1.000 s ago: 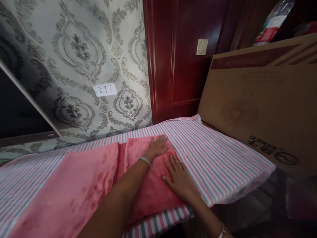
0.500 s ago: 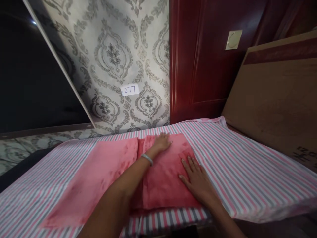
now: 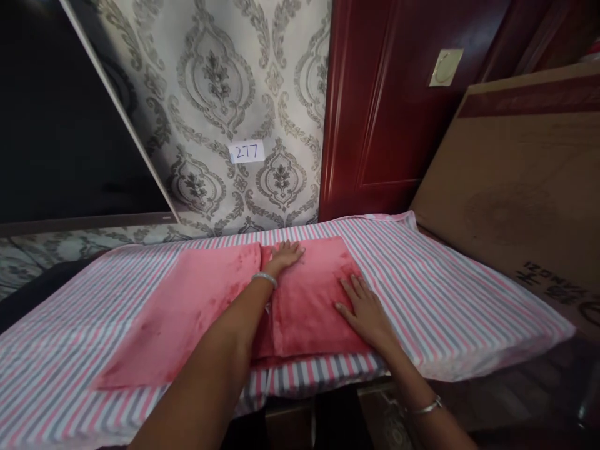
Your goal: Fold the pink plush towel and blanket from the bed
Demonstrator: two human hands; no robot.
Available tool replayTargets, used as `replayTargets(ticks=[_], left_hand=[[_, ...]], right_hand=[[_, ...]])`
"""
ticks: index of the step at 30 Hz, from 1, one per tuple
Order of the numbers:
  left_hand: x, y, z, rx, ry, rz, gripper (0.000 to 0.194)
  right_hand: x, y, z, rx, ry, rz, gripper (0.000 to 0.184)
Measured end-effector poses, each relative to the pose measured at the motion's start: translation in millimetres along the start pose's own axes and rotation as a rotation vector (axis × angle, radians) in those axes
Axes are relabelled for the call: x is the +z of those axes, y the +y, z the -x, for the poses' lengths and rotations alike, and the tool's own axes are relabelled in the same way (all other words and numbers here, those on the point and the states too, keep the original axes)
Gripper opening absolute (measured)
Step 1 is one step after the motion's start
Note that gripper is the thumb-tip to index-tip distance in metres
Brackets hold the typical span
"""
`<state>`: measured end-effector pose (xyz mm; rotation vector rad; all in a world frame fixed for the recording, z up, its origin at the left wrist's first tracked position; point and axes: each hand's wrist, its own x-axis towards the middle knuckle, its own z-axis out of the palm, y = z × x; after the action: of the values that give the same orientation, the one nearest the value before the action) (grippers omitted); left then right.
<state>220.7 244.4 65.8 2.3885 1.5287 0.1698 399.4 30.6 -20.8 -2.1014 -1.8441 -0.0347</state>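
A pink plush cloth (image 3: 309,312) lies flat, its left and right sides folded in toward a narrow gap near the middle. My left hand (image 3: 285,255) rests with fingers spread on the far part of the right-hand fold, close to the gap. On the right edge of the same fold lies my right hand (image 3: 368,312), palm down with fingers apart. Neither hand grips the fabric. My left forearm crosses over the gap and hides part of the left-hand fold.
Under the cloth is a striped tablecloth (image 3: 450,300). A dark screen (image 3: 79,125) stands at the back left, and a large cardboard box (image 3: 525,181) leans at the right. Behind are patterned wallpaper (image 3: 215,81), a paper label (image 3: 246,151) reading 277, and a dark red door panel (image 3: 375,106).
My left hand has slid left over the right-hand fold toward the gap. My right hand stays on the right edge. The camera view has shifted slightly.
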Motion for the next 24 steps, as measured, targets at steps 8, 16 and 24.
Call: replayTargets(ticks=[8, 16, 24], left_hand=[[22.2, 7, 100, 0.278, -0.023, -0.094, 0.074], [53.8, 2, 141, 0.322, 0.03, -0.158, 0.077], [19.4, -6, 151, 0.283, -0.104, 0.076, 0.07]], right_hand=[[7, 9, 0, 0.108, 0.165, -0.204, 0.069], [-3, 52, -25, 0.344, 0.073, -0.631, 0.073], [-37, 55, -13, 0.557, -0.341, -1.291, 0.06]])
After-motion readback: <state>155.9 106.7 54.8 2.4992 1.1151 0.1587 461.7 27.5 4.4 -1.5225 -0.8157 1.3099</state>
